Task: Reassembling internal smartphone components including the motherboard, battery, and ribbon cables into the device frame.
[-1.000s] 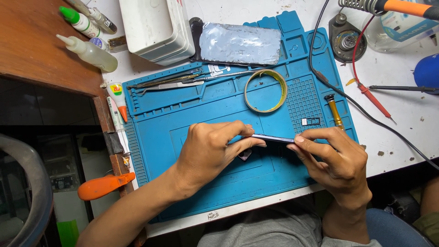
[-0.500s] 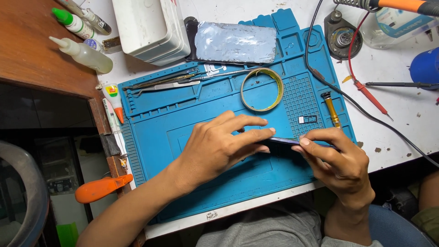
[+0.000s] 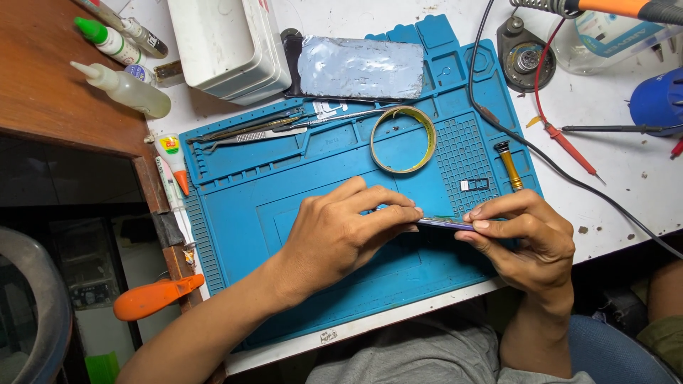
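Hands met over the near half of a blue work mat [image 3: 249, 213] that covered most of the white counter [image 3: 626, 185]. Between them lay a thin dark phone [image 3: 445, 223], seen edge-on and held just above the mat. The left hand [image 3: 341, 238] came in from the lower left with its fingers stretched along the phone's left end, its grip closed on that end. The right hand [image 3: 526, 238] pinched the other end between thumb and fingertips, so both grips were shut on the same slim thing. Just beyond the hands, on the mat, lay a ring of yellowish tape [image 3: 403, 139], and beside it a gridded patch with small parts I could not make out. A brass-coloured driver [image 3: 509, 165] rested near the mat's right edge. Along the mat's far tray lay tweezers and thin metal tools [image 3: 256, 132]. At the far edge a second phone with a silvery, crinkled back [image 3: 359, 67] lay flat, touching a white plastic box [image 3: 228, 46]. To the left, on a brown wooden shelf [image 3: 50, 92], lay two squeeze bottles [image 3: 124, 89], one with a green cap. A black cable [image 3: 498, 121] crossed the mat's right corner, and a red probe [image 3: 565, 146] lay on the counter beyond. An orange handle [image 3: 153, 297] stuck out below the counter's left edge.
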